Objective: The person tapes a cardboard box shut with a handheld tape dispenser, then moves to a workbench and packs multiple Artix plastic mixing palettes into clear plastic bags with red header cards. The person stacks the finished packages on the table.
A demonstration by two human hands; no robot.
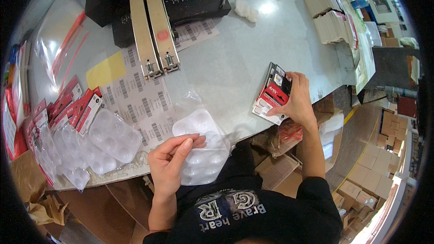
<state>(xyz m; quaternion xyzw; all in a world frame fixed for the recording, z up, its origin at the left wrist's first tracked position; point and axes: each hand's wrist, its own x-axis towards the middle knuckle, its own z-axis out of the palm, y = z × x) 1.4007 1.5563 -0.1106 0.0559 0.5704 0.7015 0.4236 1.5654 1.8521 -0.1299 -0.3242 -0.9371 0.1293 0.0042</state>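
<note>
The pale grey surface [253, 54] was taken up toward its far left corner by a black machine [194, 7], from which two long metal bars were extended toward the near edge. At the near left corner, bagged white palettes [115, 135] with red header cards were heaped in overlapping layers. Between that heap and the bars, sheets of barcode labels [147, 104] were spread flat, reached partly under the machine. Near the far right corner, stacks of pale cards [329, 25] were set side by side. White welled palettes in clear film [203, 168] were held across the near edge, partly past it, grasped at the left by the bent fingers and thumb of the left hand [168, 165]. Farther right on the near edge, a bundle of red and black cards [272, 94] was gripped by the right hand [299, 97], its thumb pressed on the near end. Yellow paper [106, 70] was laid beside the labels, and crumpled white tissue [245, 11] was left toward the far edge
</note>
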